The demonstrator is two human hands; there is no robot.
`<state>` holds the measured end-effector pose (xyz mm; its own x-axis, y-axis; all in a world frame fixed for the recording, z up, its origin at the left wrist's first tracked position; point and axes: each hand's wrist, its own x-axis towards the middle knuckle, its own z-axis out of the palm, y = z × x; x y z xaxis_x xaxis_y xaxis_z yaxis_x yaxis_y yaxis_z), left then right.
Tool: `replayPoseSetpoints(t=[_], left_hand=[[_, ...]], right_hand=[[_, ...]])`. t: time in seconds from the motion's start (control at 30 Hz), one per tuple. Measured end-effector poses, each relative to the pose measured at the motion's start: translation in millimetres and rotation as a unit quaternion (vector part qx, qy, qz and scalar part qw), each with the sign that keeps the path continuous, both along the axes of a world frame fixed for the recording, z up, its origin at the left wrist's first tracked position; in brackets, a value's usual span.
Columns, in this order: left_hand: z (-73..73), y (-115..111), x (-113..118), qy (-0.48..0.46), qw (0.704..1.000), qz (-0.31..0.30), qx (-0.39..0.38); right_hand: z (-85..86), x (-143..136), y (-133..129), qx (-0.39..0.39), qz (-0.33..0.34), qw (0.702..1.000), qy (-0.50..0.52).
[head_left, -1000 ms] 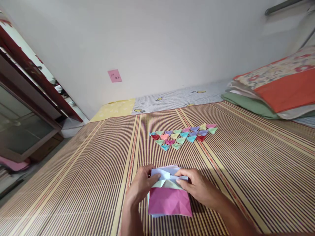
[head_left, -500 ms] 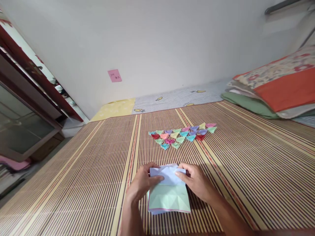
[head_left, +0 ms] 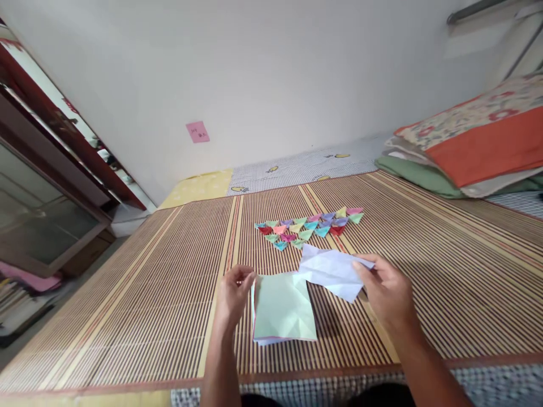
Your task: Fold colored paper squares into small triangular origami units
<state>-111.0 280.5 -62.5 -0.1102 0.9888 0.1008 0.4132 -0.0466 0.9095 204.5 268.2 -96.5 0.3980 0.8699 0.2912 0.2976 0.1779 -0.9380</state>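
Note:
In my right hand [head_left: 388, 282] a creased pale lavender sheet of paper [head_left: 328, 268] is pinched between thumb and fingers at its right corner. The sheet is held out to the right, just off the stack's upper right corner. A stack of coloured paper sheets [head_left: 283, 308], pale green and creased on top with pink and lavender edges below, lies in front of me. At its upper left corner, my left hand [head_left: 234, 291] has thumb and fingers closed on the edge. Beyond both hands, several small folded paper triangles [head_left: 296, 228] in mixed colours sit in rows.
A striped bamboo mat [head_left: 178, 294] covers the bed. Folded bedding with an orange and floral pillow [head_left: 483, 135] is piled at the right. A pink note [head_left: 197, 131] is stuck on the white wall [head_left: 271, 73]. A glass-fronted cabinet [head_left: 38, 215] stands at the left.
My right hand has taken the lavender sheet off the stack and moved right with it, baring the green sheet. My left hand has shifted to the stack's upper left corner.

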Motion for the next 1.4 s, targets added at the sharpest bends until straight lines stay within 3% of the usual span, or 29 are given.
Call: replayPoseSetpoints(t=[0.07,0.13,0.2,0.27,0.37,0.47,0.63,0.93,1.23,1.4], left_hand=[[1.5,-17.5,6.5,0.028,0.999,0.007,0.012],[-6.0,-39.8,22.3,0.092,0.994,-0.044,0.049],[-23.2,-60.8,42.8,0.182,0.974,-0.114,0.074],[-45.2,-74.9,61.1,0.271,0.949,-0.144,0.074],[-72.3,-80.1,75.6,0.348,0.929,-0.105,0.068],[-82.1,-74.0,76.9,0.377,0.921,-0.073,0.066],[-72.9,-65.9,74.6,0.421,0.901,-0.088,0.053],[-43.1,-51.4,66.9,0.444,0.885,-0.141,0.008],[-41.4,-51.5,62.5,0.448,0.878,-0.171,-0.009],[-43.9,-47.6,63.3,0.431,0.884,-0.182,0.006]], right_hand=[[-4.2,14.3,-14.4,-0.004,-0.021,0.998,-0.053],[-8.1,24.8,-30.4,0.005,-0.002,0.994,-0.110],[-12.8,32.5,-44.9,0.038,0.027,0.990,-0.134],[-20.7,39.5,-55.6,0.066,0.052,0.985,-0.154],[-40.0,51.0,-65.1,0.065,0.081,0.972,-0.211],[-61.3,61.3,-71.9,0.033,0.089,0.964,-0.247],[-75.9,68.5,-80.9,-0.004,0.104,0.966,-0.238],[-64.9,71.7,-89.1,-0.022,0.159,0.959,-0.233],[-51.5,68.9,-96.8,-0.002,0.060,0.972,-0.226],[-39.4,53.4,-98.1,-0.002,0.079,0.976,-0.203]])
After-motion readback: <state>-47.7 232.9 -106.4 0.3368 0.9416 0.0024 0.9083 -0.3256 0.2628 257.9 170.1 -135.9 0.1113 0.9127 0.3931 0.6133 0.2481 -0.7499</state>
